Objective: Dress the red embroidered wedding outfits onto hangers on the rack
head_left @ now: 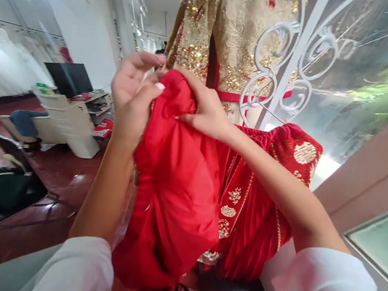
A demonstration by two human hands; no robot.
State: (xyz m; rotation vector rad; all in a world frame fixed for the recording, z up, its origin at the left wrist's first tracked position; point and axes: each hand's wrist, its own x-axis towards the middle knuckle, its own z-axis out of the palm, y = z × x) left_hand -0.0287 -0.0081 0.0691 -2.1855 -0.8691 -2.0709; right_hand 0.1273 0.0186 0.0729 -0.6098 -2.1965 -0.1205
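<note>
A red garment (pixel 185 178) hangs in front of me, with its smooth, plain side turned toward me. My left hand (pixel 133 89) is raised at its upper left edge; thumb and fingertips pinch the cloth there. My right hand (pixel 209 111) grips the folded top part, thumb in front and fingers partly hidden behind the fabric. To the right, under my right forearm, pleated red cloth with gold embroidery (pixel 228 211) and round gold motifs spreads out. Whether it is all one piece with the plain cloth I cannot tell.
Behind the cloth stands a white scrolled metal frame (pixel 269 74), with a gold sequined dress (pixel 234 40) beside it. A window is on the right. At left are a desk (pixel 77 124) with a monitor (pixel 68 80), a black chair (pixel 14 188) and a seated person's leg (pixel 26 123).
</note>
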